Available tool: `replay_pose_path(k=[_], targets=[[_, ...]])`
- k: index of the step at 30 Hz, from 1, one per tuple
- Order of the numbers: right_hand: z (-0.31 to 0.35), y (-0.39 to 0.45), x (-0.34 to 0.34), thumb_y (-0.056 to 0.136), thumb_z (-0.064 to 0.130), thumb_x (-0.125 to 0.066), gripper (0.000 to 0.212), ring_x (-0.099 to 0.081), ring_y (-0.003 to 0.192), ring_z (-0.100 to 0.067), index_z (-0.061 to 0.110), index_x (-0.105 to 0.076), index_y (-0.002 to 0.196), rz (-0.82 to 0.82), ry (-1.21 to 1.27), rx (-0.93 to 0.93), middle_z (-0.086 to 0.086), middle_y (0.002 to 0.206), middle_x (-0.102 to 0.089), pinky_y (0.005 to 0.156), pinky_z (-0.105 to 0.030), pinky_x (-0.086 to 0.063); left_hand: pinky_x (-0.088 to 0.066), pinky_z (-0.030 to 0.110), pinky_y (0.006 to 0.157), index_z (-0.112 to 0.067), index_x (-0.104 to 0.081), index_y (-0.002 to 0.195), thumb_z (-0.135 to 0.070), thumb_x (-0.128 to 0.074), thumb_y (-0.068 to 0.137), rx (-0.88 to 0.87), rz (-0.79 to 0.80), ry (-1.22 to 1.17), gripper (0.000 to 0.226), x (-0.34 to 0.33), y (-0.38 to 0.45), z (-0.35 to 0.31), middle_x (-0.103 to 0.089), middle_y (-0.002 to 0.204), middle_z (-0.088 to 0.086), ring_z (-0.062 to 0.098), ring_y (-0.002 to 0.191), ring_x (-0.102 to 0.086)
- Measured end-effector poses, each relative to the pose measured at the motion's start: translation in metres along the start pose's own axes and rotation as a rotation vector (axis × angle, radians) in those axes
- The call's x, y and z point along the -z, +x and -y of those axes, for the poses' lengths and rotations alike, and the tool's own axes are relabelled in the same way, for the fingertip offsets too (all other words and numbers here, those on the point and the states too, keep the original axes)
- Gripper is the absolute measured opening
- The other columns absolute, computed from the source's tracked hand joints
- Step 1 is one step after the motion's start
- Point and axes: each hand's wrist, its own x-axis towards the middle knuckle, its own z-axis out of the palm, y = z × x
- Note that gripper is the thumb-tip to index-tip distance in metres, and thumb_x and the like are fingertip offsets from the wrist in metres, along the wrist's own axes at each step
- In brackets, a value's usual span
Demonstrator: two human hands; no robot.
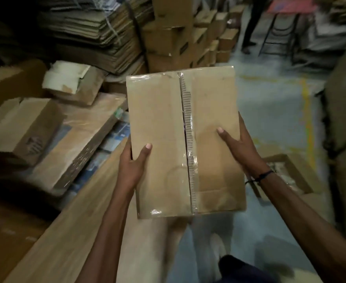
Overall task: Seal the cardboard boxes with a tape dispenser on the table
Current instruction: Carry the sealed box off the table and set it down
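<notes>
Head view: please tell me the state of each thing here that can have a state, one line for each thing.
Box: closed, clear tape along the middle seam, held in the air by both hands.
Left hand: grips the box's left edge, thumb on top.
Right hand: grips the box's right edge, thumb on top.
Box on the table: flap open at the top.
Box on the floor: open.

Single head-mounted wide-angle view, facing forward and down; close on the held cardboard box [185, 139], table edge [70, 221] at left.
</notes>
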Motion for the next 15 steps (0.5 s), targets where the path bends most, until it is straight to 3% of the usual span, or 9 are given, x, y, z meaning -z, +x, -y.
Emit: replay_pose_path(k=[3,8,11,15], targets=[[-0.013,-0.001,0.055,0.093,0.051,-0.072,0.073,-0.059,0.129,-0.005,0.042,-0.036,0.155,-0.126,-0.007,-0.025,0.016,0.144,-0.059,0.11,-0.047,-0.05,-0.054,0.021,0.088,-0.029,-0.063,0.136,-0.035,-0.07,0.098,-0.014,0.095,-0.021,0.039,-0.059,0.013,-0.014,-0.073,0.119,-0.018,-0.003,0.109,-0.068],[-0.044,0.007,0.138,0.096,0.036,-0.072,0.069,-0.061,0.128,-0.005,0.034,-0.038,0.155,-0.281,0.001,-0.061,0.013,0.141,-0.062,0.108,-0.036,-0.05,-0.055,0.026,0.092,-0.045,-0.057,0.138,-0.045,-0.069,0.098,-0.022,0.272,-0.012,0.042,-0.159,0.031,-0.027,-0.069,0.119,-0.029,-0.009,0.109,-0.065],[-0.063,0.026,0.185,0.096,0.037,-0.072,0.068,-0.061,0.125,0.0,0.035,-0.038,0.155,-0.311,-0.021,-0.103,0.016,0.139,-0.062,0.105,-0.028,-0.051,-0.056,0.033,0.095,-0.042,-0.053,0.146,-0.049,-0.069,0.096,0.011,0.322,-0.029,0.052,-0.221,0.046,-0.026,-0.068,0.127,-0.022,-0.003,0.114,-0.065],[-0.093,0.067,0.244,0.095,0.038,-0.073,0.066,-0.059,0.127,-0.002,0.037,-0.042,0.154,-0.322,-0.052,-0.149,0.016,0.141,-0.061,0.111,-0.036,-0.048,-0.054,0.015,0.083,-0.039,-0.052,0.147,-0.046,-0.067,0.098,0.058,0.337,-0.03,0.052,-0.3,0.067,-0.024,-0.065,0.121,-0.027,-0.012,0.105,-0.062]])
